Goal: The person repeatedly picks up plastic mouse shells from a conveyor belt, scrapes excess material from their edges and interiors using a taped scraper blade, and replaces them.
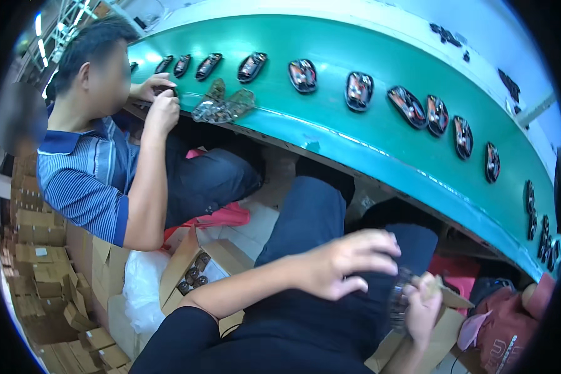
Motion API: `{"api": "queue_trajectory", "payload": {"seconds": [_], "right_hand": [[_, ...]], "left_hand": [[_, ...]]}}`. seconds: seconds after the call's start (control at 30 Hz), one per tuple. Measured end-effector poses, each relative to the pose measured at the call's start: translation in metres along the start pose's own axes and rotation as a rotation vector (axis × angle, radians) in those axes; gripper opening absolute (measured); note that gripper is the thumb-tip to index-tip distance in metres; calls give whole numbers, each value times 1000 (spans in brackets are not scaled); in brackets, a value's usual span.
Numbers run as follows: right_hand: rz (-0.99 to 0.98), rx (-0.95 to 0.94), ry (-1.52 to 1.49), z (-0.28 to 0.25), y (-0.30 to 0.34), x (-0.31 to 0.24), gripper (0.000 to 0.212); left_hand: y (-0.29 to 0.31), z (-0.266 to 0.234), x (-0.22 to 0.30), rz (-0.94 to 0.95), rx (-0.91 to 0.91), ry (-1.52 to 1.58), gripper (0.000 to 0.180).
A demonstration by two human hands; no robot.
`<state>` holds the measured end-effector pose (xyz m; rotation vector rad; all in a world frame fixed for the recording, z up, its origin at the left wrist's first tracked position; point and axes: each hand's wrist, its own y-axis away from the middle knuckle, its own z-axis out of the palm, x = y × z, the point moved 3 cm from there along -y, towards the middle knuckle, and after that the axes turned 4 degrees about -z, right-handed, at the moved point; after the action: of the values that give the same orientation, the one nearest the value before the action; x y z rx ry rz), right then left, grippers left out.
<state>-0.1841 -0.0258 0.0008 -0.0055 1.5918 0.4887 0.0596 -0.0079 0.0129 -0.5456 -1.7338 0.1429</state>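
My left hand (343, 265) reaches across my lap, fingers apart and slightly curved, with nothing in it. Close to its fingertips, a dark, partly see-through piece (400, 300) is gripped by my right hand (424, 300). Blur hides that piece's exact kind. Below my right hand stands an open cardboard box (445, 330). Beyond my knees runs a green conveyor belt (330, 121). Along it lies a spaced row of oval black housings, among them a housing (359, 91) with orange and silver parts inside.
At my left, a seated co-worker (93, 168) holds a small dark part above the belt's edge. A clear bag of small parts (224, 107) lies there. An open carton (196, 274) with round brown pieces and a white plastic bag (144, 283) stand beside me. Red cloth (511, 330) is at right.
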Motion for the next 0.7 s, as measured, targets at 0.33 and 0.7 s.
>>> {"api": "queue_trajectory", "payload": {"seconds": [0.33,0.7], "right_hand": [[306,145,559,-258,114,250,22],[874,410,741,-208,150,422,23]], "left_hand": [[61,-237,-40,-341,935,-1373,40],[72,-261,-77,-290,874,-1193,27]]}}
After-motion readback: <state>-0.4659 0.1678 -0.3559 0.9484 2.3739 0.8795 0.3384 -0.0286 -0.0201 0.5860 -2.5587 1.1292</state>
